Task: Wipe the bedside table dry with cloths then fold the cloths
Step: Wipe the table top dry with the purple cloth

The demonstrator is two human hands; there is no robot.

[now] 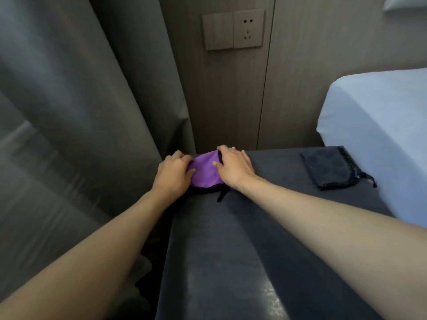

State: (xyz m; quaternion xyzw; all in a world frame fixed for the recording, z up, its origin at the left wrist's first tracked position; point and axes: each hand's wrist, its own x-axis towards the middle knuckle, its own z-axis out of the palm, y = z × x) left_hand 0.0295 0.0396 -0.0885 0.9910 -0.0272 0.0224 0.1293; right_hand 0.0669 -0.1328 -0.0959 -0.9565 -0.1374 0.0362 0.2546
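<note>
A purple cloth with a black edge and a black loop lies folded at the far left corner of the dark bedside table. My left hand rests on the cloth's left side, its fingers curled over that edge. My right hand lies flat on the cloth's right side, fingers fairly straight, thumb on the purple face. A second, dark cloth lies folded flat at the table's far right, with a small cord at its corner.
Grey curtains hang to the left of the table. A wood-panelled wall with a switch and socket plate stands behind it. A white bed borders the table on the right.
</note>
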